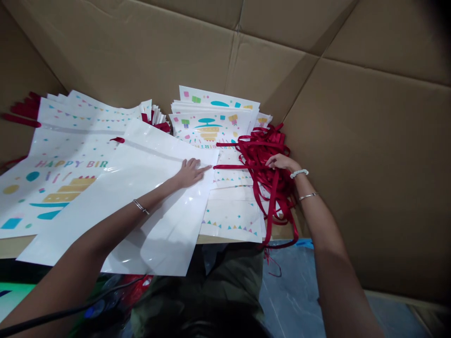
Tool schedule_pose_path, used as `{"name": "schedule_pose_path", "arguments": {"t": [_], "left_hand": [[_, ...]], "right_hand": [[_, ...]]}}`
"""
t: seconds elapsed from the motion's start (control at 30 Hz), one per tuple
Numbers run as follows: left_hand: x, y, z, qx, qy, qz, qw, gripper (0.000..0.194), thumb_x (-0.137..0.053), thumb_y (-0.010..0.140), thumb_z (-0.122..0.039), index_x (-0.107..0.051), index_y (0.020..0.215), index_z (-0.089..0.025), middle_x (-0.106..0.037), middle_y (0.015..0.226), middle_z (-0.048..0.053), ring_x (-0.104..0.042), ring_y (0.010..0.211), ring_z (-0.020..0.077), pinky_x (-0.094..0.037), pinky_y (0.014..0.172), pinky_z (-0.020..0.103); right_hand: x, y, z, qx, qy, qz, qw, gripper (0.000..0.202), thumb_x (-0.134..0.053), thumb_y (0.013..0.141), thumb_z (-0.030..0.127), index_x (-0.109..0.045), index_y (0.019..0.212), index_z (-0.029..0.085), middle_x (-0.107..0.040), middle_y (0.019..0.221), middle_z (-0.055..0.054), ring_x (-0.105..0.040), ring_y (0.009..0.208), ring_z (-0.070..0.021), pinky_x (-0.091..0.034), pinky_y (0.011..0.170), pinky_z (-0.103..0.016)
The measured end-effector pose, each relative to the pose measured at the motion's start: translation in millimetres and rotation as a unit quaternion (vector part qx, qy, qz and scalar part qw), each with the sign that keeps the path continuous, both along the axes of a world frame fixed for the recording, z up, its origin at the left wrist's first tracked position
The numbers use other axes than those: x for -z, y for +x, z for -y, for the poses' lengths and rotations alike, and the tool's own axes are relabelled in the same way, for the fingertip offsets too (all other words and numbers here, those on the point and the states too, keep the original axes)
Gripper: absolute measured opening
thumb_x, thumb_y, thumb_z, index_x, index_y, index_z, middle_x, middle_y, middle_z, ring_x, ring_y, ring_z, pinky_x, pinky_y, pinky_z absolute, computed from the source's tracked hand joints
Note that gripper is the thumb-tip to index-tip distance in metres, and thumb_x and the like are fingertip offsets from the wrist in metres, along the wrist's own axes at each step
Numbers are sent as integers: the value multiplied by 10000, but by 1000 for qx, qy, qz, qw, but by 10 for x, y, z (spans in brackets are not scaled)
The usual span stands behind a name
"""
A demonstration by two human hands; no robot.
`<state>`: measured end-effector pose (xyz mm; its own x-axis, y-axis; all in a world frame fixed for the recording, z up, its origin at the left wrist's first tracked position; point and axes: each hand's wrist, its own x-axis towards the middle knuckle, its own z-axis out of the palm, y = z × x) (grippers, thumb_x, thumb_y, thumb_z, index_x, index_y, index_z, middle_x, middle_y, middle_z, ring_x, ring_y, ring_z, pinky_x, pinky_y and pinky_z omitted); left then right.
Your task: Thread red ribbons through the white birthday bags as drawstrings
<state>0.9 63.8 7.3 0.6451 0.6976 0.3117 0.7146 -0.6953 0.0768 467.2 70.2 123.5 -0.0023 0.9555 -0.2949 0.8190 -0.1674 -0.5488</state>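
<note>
My left hand (190, 173) lies with fingers spread on a white plastic sheet (155, 220), its index finger pointing to the sheet's right edge. A red ribbon (229, 167) comes out at that edge; a short red end shows at the sheet's upper left, and a faint band runs between them. My right hand (280, 162) has its fingers closed around the ribbon's right part, over a tangled heap of red ribbons (268, 141). Beneath the white sheet, at left, lie printed birthday sheets (70, 145) with red ribbon ends along their sides.
Another stack of printed birthday sheets (214, 119) stands behind, against the cardboard wall (197, 47). Cardboard (380, 164) also rises at the right. Below the table's front edge (225, 238) are my legs and a grey marbled floor (291, 286). A dark cable (70, 312) crosses the lower left.
</note>
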Motion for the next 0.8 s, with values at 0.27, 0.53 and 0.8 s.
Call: {"name": "schedule_pose_path", "arguments": {"t": [0.27,0.53,0.8], "left_hand": [[-42,16,21,-5,-12,-5,1000,551,-337,1064,-455,-489,1590,-388,-498,1416,172,-377,1329,404,-278,1080,629],[-29,9,17,3,-2,5,1000,552,-335,1063,-451,-535,1566,-344,-505,1402,190,-381,1310,400,-292,1072,614],[-29,8,19,0,-2,-2,1000,562,-318,1062,-451,-533,1568,-336,-502,1420,196,-376,1320,407,-300,1061,609]], "right_hand": [[80,302,26,-10,82,60,995,143,-656,777,37,-767,849,92,-752,830,-80,-584,665,-100,-437,642,-177],[231,289,140,5,117,25,993,43,-636,811,100,-679,818,101,-686,775,-42,-517,639,-90,-398,658,-192],[268,478,149,-20,99,-14,995,151,-681,785,249,-707,820,105,-687,776,-55,-524,685,-109,-394,676,-212]]}}
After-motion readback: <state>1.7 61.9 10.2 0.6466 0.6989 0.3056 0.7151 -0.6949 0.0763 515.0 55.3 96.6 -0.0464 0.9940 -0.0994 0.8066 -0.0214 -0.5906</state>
